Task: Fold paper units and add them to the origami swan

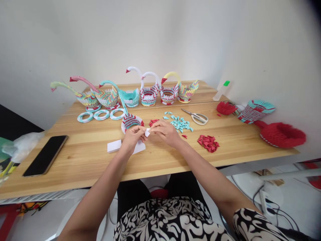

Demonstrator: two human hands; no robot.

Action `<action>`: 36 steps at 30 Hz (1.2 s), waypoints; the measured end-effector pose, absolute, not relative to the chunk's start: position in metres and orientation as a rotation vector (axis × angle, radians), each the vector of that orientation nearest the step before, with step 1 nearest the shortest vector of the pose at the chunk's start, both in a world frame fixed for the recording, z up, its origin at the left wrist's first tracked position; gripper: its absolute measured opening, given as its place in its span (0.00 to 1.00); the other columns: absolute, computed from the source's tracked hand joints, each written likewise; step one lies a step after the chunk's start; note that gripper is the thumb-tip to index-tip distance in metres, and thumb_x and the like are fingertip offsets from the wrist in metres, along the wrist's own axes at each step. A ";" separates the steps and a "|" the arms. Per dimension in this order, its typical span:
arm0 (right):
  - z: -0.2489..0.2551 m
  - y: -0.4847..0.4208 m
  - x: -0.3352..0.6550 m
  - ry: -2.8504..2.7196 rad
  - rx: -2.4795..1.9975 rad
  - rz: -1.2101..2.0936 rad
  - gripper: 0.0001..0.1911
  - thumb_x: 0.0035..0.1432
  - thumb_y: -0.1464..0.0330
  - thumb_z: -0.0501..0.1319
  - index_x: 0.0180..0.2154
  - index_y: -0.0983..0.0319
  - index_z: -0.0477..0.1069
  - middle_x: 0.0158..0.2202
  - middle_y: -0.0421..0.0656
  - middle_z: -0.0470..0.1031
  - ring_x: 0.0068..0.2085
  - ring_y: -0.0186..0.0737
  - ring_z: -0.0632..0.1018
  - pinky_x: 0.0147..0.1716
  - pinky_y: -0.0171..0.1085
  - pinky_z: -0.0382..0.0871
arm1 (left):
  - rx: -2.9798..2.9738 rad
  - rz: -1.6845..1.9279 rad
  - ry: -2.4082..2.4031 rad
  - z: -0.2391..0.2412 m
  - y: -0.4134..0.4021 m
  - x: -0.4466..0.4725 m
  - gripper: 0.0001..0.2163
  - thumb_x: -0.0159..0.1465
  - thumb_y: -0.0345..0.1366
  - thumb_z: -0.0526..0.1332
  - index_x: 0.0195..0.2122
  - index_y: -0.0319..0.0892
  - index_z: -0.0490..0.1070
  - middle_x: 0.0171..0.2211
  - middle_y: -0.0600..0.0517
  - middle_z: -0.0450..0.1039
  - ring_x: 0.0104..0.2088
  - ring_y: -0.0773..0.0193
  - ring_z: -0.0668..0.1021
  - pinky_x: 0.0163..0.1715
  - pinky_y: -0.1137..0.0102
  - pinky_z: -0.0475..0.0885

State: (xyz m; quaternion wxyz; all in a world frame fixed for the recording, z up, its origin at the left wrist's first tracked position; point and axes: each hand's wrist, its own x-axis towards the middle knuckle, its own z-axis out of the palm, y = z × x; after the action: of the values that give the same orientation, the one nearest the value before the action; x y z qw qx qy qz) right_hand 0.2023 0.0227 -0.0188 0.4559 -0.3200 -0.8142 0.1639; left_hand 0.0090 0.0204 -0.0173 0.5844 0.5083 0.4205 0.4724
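Observation:
A small folded piece of white paper is pinched between my two hands above the table's front middle. My left hand grips its left side with thumb and fingers, and my right hand holds its right edge. Below my left hand lies a white paper sheet, partly covered by the hand. Left of it sits a stack of white paper slips. Just behind my hands stands a red, white and turquoise folded-paper basket. Small red folded pieces lie partly hidden behind my right hand.
Several paper swans line the table's back. Three paper rings lie at left, near a phone. Turquoise pieces, scissors and a red pile are right. A glue bottle and red paper body stand farther right.

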 end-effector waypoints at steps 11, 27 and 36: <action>-0.021 0.025 0.198 -1.648 -1.011 1.160 0.17 0.56 0.55 0.62 0.30 0.63 0.73 0.23 0.38 0.71 0.26 0.32 0.72 0.29 0.33 0.66 | 1.342 1.126 0.997 -0.013 0.011 0.016 0.12 0.54 0.44 0.66 0.28 0.38 0.74 0.18 0.52 0.73 0.18 0.68 0.72 0.20 0.74 0.68; 0.017 -0.002 0.194 -1.512 -1.176 0.827 0.18 0.62 0.55 0.56 0.31 0.62 0.72 0.26 0.39 0.71 0.28 0.33 0.72 0.29 0.33 0.66 | 1.403 1.124 0.929 -0.015 0.003 0.025 0.10 0.56 0.43 0.62 0.26 0.41 0.70 0.17 0.57 0.67 0.17 0.72 0.67 0.18 0.76 0.62; 0.005 -0.011 0.181 -1.408 -1.201 0.851 0.12 0.54 0.60 0.66 0.31 0.62 0.72 0.26 0.38 0.73 0.29 0.32 0.72 0.32 0.33 0.66 | 1.253 1.146 0.915 -0.016 0.003 0.027 0.11 0.56 0.43 0.64 0.26 0.40 0.73 0.19 0.57 0.67 0.19 0.71 0.67 0.20 0.75 0.61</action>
State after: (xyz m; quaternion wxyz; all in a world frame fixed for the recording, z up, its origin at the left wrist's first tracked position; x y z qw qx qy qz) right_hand 0.1810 -0.0111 0.0053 0.5247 -0.5018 -0.5886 0.3555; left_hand 0.0275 0.0026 -0.0161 0.5699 0.5339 0.3898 0.4880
